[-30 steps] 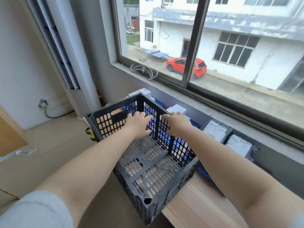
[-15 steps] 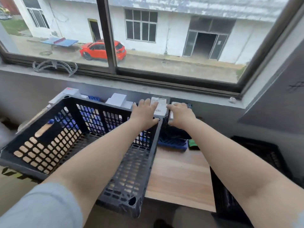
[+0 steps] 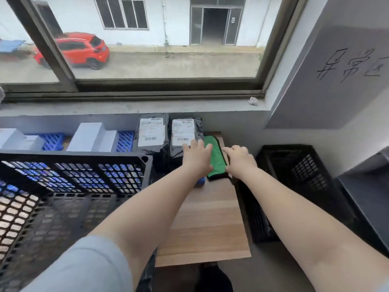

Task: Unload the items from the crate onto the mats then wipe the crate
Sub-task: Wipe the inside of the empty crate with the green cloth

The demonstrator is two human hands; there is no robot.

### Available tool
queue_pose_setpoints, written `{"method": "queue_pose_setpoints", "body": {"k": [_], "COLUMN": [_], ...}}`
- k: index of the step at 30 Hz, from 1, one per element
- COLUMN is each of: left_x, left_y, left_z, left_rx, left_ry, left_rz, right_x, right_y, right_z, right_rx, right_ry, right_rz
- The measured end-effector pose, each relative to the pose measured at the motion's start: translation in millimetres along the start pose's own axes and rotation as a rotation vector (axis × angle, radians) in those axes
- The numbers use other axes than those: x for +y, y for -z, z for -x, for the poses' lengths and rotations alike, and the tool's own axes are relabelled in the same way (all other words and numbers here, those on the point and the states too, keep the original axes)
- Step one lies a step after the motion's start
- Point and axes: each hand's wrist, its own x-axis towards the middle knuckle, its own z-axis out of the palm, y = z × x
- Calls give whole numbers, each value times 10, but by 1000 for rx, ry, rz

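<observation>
Head view: both hands reach to a green cloth (image 3: 214, 157) at the table's far end, crate (image 3: 63, 186) off to their left.
Left hand (image 3: 196, 159) lies flat, fingers spread and straight, on the cloth's left edge and the black parcel (image 3: 183, 133) beside it; right hand (image 3: 239, 160) sits on the cloth's right edge, fingers bent, though whether it pinches the fabric I cannot tell. Cloth's long axis runs away from the hands toward the window sill (image 3: 134, 106). A second parcel (image 3: 151, 133) and white boxes (image 3: 92, 138) on blue mats (image 3: 125, 141) lie farther left, beyond the crate's rim. Another black crate (image 3: 299, 171) stands just right of the right hand. Bare wooden table (image 3: 206, 224) stretches below the wrists.
</observation>
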Motion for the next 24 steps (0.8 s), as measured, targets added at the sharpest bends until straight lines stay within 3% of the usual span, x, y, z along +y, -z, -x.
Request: {"method": "queue_pose_setpoints", "body": {"k": [7,10,14,20,24], "left_x": [162,437,729,881,914], "left_y": [-401,-601,-944,-1510,-1787], "left_z": [-671,-875,-1162,-1266,-1345], "left_rx": [-33,-45,-137,-308,-345], "left_ry": [-11,-37,54,104,197], "left_rz": [13,111,274,332,337], "right_x": [421,533,766,990,887], "right_y": [-457,-705,-1079,-1433,-1533], "right_z": [-714,-1051,-1458,-1906,-2255], "right_rx": [-102,-134,-184,-65,-78], "right_ry": [87,144,194,226,325], "right_rz": [-59,-82,-61,-250,-279]}}
